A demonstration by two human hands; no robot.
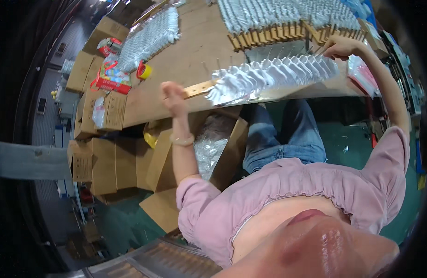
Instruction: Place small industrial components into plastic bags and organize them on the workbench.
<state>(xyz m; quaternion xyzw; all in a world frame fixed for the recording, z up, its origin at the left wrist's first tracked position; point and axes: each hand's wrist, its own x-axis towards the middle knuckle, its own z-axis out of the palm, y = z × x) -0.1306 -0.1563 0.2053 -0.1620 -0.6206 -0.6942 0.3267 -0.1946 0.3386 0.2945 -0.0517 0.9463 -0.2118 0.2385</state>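
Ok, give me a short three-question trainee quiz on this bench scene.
1. True or false: the left hand grips the bare end of the wooden strip.
2. Which end of the row of white pieces does the right hand touch? A) the end near the left hand B) the far end C) the middle
3. Fill in: the tape roll on the table is ____ in colour.

Key
1. True.
2. B.
3. Yellow, with a red core.
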